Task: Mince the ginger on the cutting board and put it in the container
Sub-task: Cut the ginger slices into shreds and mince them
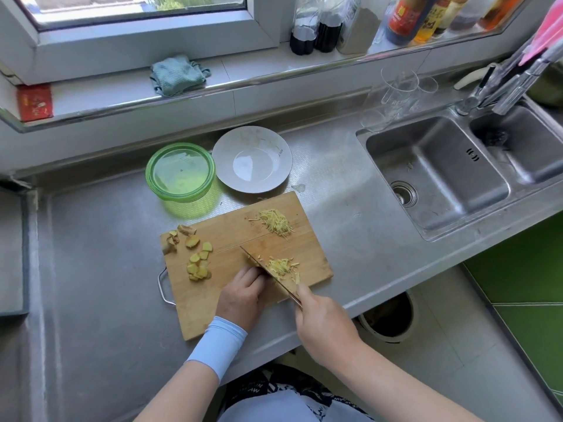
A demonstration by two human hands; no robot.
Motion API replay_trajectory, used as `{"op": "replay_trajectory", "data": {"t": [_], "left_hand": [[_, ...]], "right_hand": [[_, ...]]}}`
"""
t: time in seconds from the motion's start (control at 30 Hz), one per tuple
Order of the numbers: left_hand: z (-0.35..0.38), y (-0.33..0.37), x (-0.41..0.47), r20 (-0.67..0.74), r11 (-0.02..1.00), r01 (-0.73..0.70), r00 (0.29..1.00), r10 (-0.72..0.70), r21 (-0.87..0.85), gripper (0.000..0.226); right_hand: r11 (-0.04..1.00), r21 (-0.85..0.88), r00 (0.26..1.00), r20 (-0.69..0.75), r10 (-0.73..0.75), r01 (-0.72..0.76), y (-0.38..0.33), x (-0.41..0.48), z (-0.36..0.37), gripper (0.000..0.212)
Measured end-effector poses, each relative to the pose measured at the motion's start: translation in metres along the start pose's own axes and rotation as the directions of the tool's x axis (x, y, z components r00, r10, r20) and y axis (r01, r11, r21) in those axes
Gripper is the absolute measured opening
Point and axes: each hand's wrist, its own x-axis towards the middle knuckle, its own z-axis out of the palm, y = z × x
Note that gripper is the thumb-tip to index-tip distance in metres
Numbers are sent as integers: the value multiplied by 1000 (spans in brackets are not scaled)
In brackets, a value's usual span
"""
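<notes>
Bamboo cutting board [231,233] near counter [106,269] front edge, knife [274,278] across ginger shreds [281,266]

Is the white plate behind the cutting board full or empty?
Nearly empty: the white plate shows its bare glossy bottom, with only a few small scraps near its far rim.

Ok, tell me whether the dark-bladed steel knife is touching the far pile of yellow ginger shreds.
Apart. The head view shows bare wooden cutting board between the knife and the far pile of ginger shreds.
</notes>
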Motion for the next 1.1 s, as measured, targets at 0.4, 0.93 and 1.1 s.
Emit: {"op": "replay_trajectory", "data": {"t": [0.4,0.93,1.1], "left_hand": [[1,3,3,-88,1000,22,996,-21,12,40],[4,-1,-2,-46,999,51,998,-52,-9,15],[3,2,1,-79,998,57,995,-57,-3,23]], "right_hand": [[999,29,1000,-4,-27,27,3,0,0,16],[999,43,1000,13,15,-16,3,-2,2,20],[1000,2,1000,-1,-3,3,-19,24,2,19]]}}
